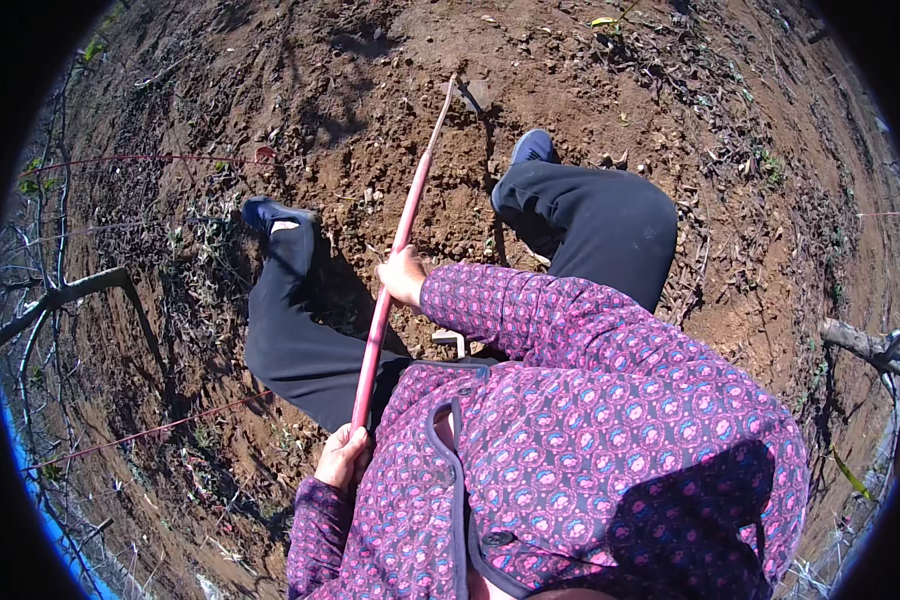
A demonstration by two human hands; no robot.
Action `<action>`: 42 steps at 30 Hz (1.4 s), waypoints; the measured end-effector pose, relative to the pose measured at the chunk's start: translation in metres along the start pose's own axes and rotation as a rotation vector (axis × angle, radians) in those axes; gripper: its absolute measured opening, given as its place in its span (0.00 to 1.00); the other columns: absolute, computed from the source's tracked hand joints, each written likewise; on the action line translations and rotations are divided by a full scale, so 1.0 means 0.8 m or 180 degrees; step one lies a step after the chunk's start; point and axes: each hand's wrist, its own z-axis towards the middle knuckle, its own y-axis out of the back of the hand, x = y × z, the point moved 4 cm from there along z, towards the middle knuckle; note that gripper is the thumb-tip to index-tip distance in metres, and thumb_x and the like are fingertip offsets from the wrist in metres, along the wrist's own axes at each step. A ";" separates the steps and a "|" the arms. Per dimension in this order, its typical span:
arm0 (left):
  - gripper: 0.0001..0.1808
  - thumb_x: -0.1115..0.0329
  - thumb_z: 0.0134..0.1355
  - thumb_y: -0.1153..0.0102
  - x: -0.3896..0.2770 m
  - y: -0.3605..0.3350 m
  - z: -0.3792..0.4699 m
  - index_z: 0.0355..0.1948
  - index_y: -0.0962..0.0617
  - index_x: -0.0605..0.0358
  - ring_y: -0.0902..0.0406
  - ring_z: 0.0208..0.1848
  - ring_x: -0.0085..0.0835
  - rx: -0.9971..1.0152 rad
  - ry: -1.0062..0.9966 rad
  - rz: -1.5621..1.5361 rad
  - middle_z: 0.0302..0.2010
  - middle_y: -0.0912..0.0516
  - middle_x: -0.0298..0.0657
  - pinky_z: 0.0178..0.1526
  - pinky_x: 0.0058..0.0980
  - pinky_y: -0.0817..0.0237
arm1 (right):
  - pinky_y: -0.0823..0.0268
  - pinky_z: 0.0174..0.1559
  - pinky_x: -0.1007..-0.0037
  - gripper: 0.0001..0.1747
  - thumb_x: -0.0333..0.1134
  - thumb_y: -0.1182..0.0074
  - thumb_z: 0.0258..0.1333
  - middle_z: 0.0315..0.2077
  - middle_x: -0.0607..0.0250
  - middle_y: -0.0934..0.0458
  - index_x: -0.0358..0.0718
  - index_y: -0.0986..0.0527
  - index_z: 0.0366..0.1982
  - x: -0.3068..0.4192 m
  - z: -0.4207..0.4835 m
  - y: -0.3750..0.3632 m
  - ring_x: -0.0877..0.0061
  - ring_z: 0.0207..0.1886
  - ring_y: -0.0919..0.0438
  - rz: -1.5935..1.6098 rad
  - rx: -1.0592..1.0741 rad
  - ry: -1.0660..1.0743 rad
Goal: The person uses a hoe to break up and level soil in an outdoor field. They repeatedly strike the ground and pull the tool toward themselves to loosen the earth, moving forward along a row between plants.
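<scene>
A long-handled hoe slants across the middle of the view, its pink-red handle point(412, 199) running up from my waist. My left hand point(341, 456) is closed around the lower end, close against the patterned jacket. Farther up the handle, my right hand point(403, 277) grips it with the arm reaching across my front. Beyond the pink part the shaft turns pale and bends slightly. At its far end the flat hoe blade point(474, 95) rests at the loose brown soil point(412, 127), between and ahead of my two feet.
My shoes point(534, 146) stand apart on crumbly ground. Thin red cords point(150, 431) cross the left side near a bare branch point(82, 289). Another cut branch point(862, 345) is at the right. Dry leaves point(690, 97) litter the slope. A pale angular piece point(450, 339) shows between my legs.
</scene>
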 end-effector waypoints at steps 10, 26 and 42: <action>0.11 0.59 0.68 0.46 -0.065 -0.050 0.089 0.32 0.30 0.51 0.39 0.16 0.15 0.0187 -0.0255 0.0043 0.20 0.32 0.25 0.17 0.17 0.48 | 0.25 0.26 0.70 0.21 0.29 0.45 0.57 0.29 0.58 0.31 0.32 0.43 0.44 0.062 0.070 0.075 0.72 0.27 0.25 0.0689 -0.0065 0.0213; 0.12 0.55 0.68 0.46 -0.041 -0.026 0.074 0.35 0.30 0.49 0.42 0.14 0.14 -0.0106 -0.0355 0.0105 0.18 0.33 0.25 0.15 0.16 0.50 | 0.23 0.32 0.66 0.39 0.32 0.47 0.51 0.38 0.42 0.27 0.25 0.52 0.58 0.061 0.071 0.017 0.63 0.32 0.20 0.0029 0.0106 -0.0029; 0.09 0.63 0.67 0.45 -0.008 -0.016 0.026 0.31 0.28 0.51 0.41 0.15 0.14 -0.0099 -0.0405 -0.0338 0.18 0.32 0.25 0.18 0.16 0.49 | 0.26 0.27 0.66 0.22 0.31 0.45 0.55 0.32 0.57 0.31 0.35 0.44 0.43 0.039 0.019 -0.017 0.70 0.28 0.25 0.0400 0.0669 0.0204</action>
